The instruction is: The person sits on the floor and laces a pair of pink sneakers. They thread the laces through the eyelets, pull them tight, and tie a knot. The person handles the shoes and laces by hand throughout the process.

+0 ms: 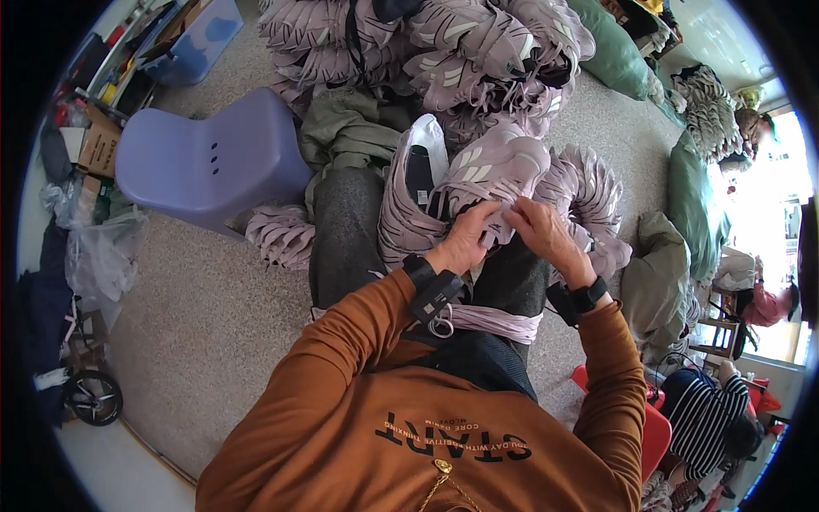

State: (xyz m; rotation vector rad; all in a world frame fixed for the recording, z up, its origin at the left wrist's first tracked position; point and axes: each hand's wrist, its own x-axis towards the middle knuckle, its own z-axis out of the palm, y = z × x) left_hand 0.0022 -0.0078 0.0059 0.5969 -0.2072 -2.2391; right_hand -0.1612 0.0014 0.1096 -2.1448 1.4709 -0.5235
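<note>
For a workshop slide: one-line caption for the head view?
Both hands, left hand and right hand, pinch a mauve shoe upper on the lap.

Shoe upper (499,166): mauve synthetic fabric, matt, with paler smooth stripe overlays. Stacked uppers (478,43): same matt cloth. Stool (209,158): lilac moulded plastic, smooth, slight sheen. Floor (205,299): speckled, rough-looking, matt. Sweater sleeve (341,367): rust-coloured knit cloth, matt. Bag (102,256): thin, glossy clear plastic.

Shoe uppers (478,51) crowd ahead – open floor (196,299) lies left, past the purple stool (205,162).
</note>
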